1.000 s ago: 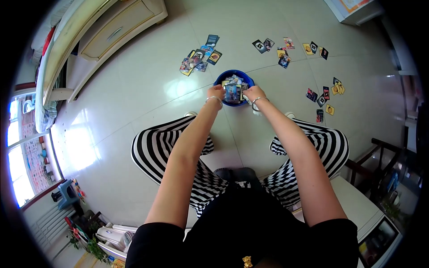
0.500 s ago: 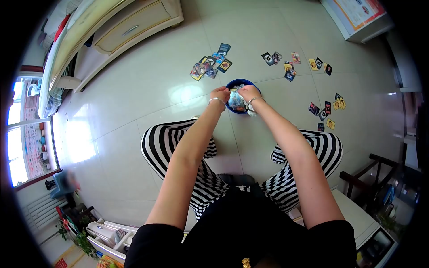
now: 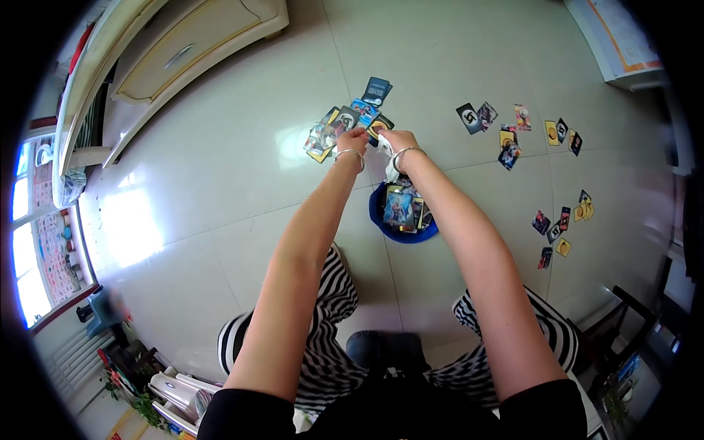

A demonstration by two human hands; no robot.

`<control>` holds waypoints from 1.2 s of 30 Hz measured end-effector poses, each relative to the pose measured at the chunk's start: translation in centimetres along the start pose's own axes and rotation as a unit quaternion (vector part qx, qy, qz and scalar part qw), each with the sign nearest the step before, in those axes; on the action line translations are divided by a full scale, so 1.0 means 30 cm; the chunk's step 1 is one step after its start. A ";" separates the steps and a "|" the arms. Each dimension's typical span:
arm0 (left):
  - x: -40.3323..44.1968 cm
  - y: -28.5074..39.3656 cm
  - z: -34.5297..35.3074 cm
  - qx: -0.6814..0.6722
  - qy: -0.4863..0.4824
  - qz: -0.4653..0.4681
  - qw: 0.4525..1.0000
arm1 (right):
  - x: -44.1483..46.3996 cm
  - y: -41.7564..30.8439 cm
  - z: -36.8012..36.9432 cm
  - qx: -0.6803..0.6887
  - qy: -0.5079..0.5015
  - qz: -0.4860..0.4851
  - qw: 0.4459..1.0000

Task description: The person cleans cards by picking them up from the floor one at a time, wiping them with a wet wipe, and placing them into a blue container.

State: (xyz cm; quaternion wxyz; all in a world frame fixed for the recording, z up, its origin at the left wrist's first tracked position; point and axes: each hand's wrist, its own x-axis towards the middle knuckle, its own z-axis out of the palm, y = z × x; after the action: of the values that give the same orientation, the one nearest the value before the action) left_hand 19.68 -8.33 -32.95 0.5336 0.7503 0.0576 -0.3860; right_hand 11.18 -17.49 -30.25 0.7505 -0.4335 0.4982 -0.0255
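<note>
My left hand (image 3: 353,141), fingers drawn together, is at the near edge of a loose pile of trading cards (image 3: 345,120). Whether a card is in its fingers I cannot make out. Close beside it, my right hand (image 3: 400,142) is closed on a crumpled white cloth (image 3: 389,162), which hangs below the fingers. Its fingertips are near a yellow-and-black card (image 3: 379,125) at the pile's right side. Just below my hands stands a round blue basin (image 3: 376,220) holding many cards, a light-blue picture card (image 3: 398,209) on top.
More cards lie in groups on the tiled floor: a dark card (image 3: 468,118) to the right, yellow cards (image 3: 584,210) farther right. A drawer cabinet (image 3: 183,59) stands at upper left, a white cabinet (image 3: 623,44) at upper right. A dark wooden chair (image 3: 623,315) is at lower right.
Both hands have moved forward from over the basin to the card pile. The blue-picture card that was between them now lies on top in the basin. The view has tilted.
</note>
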 end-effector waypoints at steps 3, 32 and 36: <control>0.144 -0.066 0.010 0.108 0.035 0.094 0.989 | 0.096 0.001 0.010 0.002 0.052 0.065 0.997; -0.925 0.367 -0.042 -0.231 -0.229 0.066 0.943 | -0.903 -0.271 -0.169 -0.194 -0.053 -0.311 0.929; -1.126 0.377 -0.090 -0.295 -0.300 0.014 0.907 | -1.094 -0.276 -0.220 -0.171 -0.047 -0.316 0.932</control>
State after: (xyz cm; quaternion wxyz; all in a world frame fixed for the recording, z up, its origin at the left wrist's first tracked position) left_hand 3.24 0.16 -2.38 0.7284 0.4081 -0.0042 -0.5503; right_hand -7.13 -11.34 -1.67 0.6405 -0.6913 0.2963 -0.1555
